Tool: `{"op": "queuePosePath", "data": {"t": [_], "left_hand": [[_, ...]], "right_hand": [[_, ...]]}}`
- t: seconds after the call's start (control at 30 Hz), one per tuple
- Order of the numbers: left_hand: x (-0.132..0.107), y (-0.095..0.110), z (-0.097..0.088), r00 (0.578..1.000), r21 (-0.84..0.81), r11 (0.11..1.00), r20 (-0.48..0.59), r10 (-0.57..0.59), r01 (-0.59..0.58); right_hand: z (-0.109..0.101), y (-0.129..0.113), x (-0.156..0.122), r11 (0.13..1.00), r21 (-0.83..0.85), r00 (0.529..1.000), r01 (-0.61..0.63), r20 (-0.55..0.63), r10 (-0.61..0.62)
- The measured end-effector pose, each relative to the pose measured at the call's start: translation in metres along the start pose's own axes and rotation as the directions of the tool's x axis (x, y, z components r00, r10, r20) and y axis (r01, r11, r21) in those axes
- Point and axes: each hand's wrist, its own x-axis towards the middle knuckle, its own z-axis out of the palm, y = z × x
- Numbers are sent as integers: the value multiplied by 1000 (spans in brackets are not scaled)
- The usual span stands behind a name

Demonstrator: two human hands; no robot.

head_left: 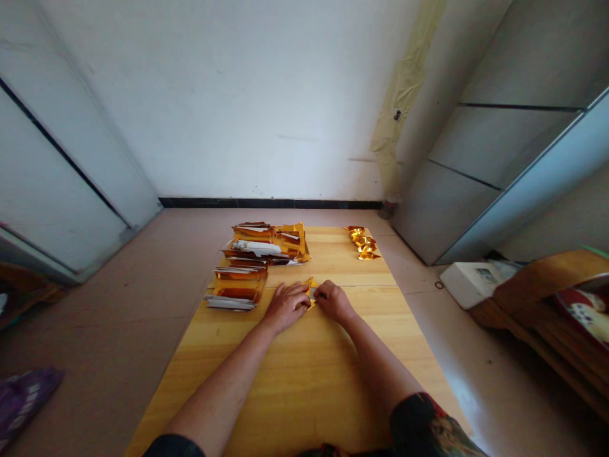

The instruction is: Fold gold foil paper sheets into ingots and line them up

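Note:
A small piece of gold foil paper, partly folded and with a pale side showing, lies on the wooden table between my hands. My left hand holds its left part, fingers curled over it against the tabletop. At the opposite edge, my right hand pinches the paper with thumb and fingers closed. Much of the paper is hidden under the fingers. Just beyond my left hand sit stacks of gold foil sheets with white edges. Several folded gold foil pieces stand in a row at the far right corner.
The wooden table stands on a pinkish tiled floor, with a white wall beyond. A grey cabinet rises at the right. A white box and a wooden seat are right of the table. A purple bag lies at lower left.

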Motion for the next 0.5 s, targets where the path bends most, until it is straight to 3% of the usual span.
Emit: {"op": "queuePosePath", "data": {"t": [0.5], "left_hand": [[0,-3,3,1000,6,1000,-18,14,-14]], "right_hand": [[-2,4,-2,999,16,998,-37,-44,38]]}}
